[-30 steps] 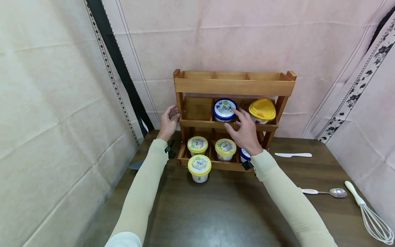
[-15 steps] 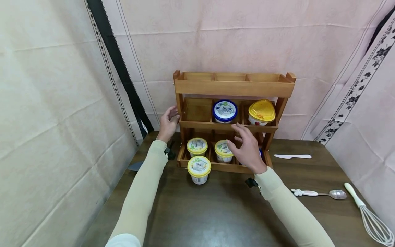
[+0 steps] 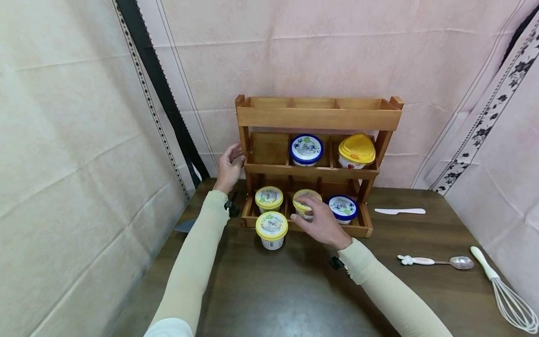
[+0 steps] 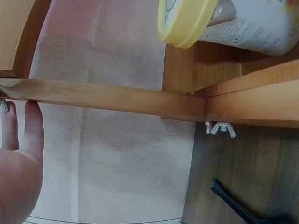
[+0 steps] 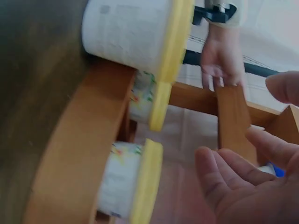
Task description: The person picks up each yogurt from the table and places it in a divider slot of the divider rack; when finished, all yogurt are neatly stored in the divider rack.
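A three-tier wooden rack (image 3: 320, 119) stands against the cloth backdrop. My left hand (image 3: 229, 169) rests its straight fingers against the rack's left post (image 4: 107, 99). In front of the bottom tier my right hand (image 3: 322, 222) hovers, fingers spread and holding nothing, partly covering a yellow-lidded tub (image 3: 304, 193) in the middle compartment. To its left sits another yellow-lidded tub (image 3: 269, 199); a blue-lidded tub (image 3: 343, 208) fills the right compartment. One more yellow-lidded tub (image 3: 272, 230) stands on the table before the rack.
The middle tier bears a blue-lidded tub (image 3: 306, 150) and a tub with a domed yellow lid (image 3: 357, 150). Right of the rack lie a white knife (image 3: 400, 211), a spoon (image 3: 438, 261) and a whisk (image 3: 505, 290). A wing nut (image 4: 222, 129) juts from the rack's side.
My right hand has moved down from the blue-lidded tub on the middle tier to the bottom tier's middle tub. The bottom blue-lidded tub has come into sight. My left hand stays put.
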### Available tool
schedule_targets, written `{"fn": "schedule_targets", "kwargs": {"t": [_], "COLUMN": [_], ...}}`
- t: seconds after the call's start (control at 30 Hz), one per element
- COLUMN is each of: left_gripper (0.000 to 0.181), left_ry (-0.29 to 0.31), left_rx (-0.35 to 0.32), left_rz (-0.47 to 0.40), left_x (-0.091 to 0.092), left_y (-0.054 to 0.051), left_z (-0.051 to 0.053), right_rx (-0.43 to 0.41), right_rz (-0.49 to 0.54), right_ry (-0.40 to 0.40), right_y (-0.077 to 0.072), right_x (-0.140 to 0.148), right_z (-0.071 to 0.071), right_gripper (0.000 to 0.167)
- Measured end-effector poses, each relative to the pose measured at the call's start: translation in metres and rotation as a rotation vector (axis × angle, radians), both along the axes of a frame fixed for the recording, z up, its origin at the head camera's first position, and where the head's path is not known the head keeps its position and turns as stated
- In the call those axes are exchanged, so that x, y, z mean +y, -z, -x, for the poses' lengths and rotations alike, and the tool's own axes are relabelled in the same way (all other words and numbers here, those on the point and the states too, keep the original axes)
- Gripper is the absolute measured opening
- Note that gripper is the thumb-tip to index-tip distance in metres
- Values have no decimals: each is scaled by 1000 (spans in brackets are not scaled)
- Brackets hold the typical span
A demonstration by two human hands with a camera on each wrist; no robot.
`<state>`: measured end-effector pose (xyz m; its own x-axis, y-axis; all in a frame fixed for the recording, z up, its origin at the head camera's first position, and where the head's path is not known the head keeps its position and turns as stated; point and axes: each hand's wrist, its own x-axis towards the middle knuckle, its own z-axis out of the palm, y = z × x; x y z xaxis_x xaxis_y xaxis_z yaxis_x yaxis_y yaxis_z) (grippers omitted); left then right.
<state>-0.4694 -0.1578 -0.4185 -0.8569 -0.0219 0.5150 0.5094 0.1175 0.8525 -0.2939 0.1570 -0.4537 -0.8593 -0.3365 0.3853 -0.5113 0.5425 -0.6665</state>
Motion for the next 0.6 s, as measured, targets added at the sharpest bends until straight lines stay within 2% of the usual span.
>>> {"fn": "schedule_targets", "kwargs": {"t": [0.23,0.4,0.6], "left_gripper": [46,46,46], "left_ry": [0,0,-5], "left_rx": [-24,-26,-21], "left_rz": [-1,-12,-6], "left_x": [1,2,2], "left_y": [-2,-4,-4], "left_z": [-1,-1,-1], "right_rx": [-35,-19,-44], "right_rz": [-35,-25,-34], "right_ry": [-13,-48,-99], "right_y": [10,15,27], "right_x": [-11,-18,-26], "right_z": [-3,-2,0], "right_gripper": [55,54,59]}}
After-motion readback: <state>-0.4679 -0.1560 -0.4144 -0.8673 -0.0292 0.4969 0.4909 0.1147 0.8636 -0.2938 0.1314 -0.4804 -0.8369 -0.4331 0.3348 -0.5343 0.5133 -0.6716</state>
